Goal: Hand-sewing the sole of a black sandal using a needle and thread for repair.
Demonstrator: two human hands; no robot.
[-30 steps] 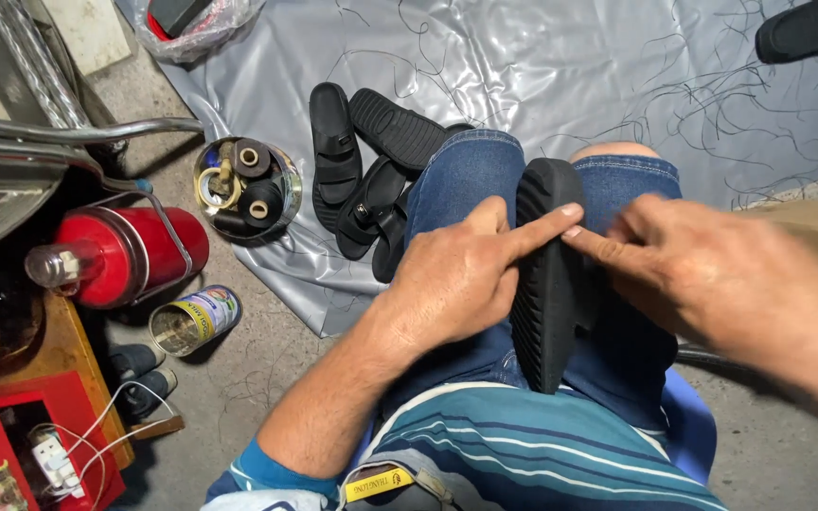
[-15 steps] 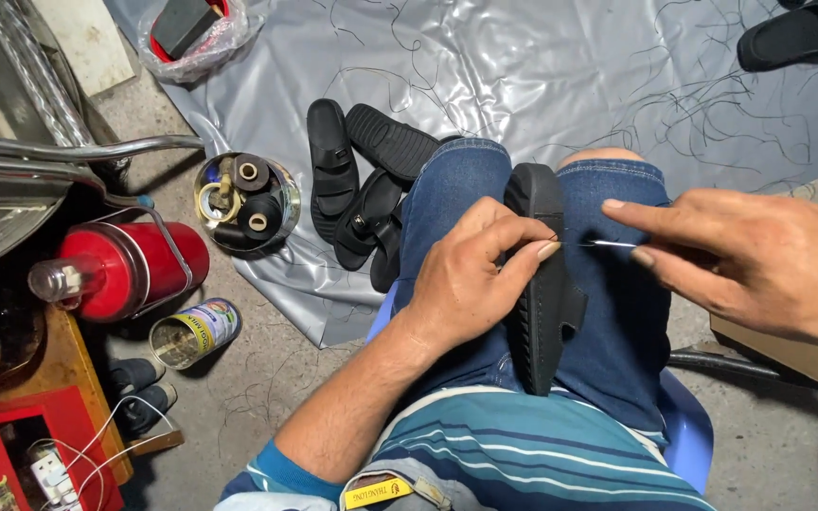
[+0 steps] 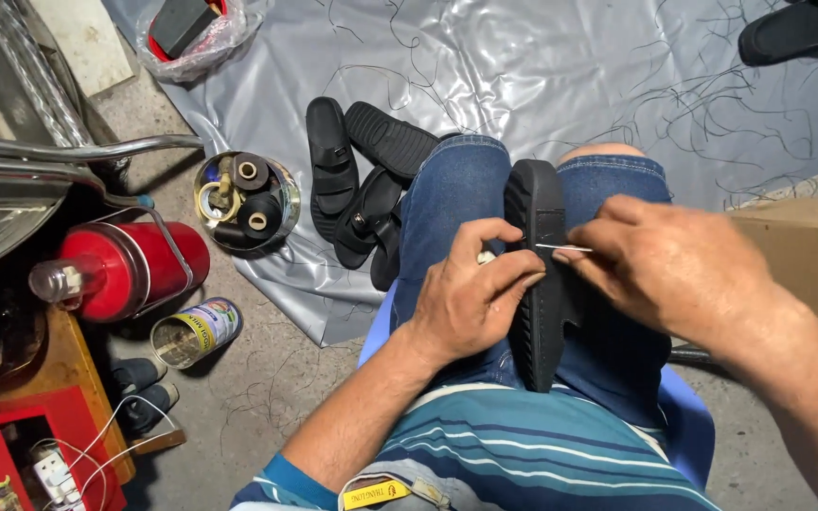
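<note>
A black sandal [image 3: 537, 274] stands on its edge between my knees, sole facing left. My left hand [image 3: 475, 298] grips its left side, thumb and fingers pinched near the rim. My right hand [image 3: 665, 270] holds a thin metal needle [image 3: 560, 248] whose tip touches the sandal's edge just above my left fingertips. I sit on a blue stool [image 3: 684, 426], in blue jeans and a striped shirt.
Several black sandals [image 3: 362, 180] lie on a grey plastic sheet [image 3: 542, 66] ahead. A tin of thread spools [image 3: 239, 201], a red canister [image 3: 130, 265] and a small can [image 3: 196, 331] sit at the left. A cardboard box [image 3: 802, 246] is at the right.
My right hand has drawn back to the right, now pinching the needle at the sandal's edge. My left forefinger, stretched across the sole before, has curled into a pinch.
</note>
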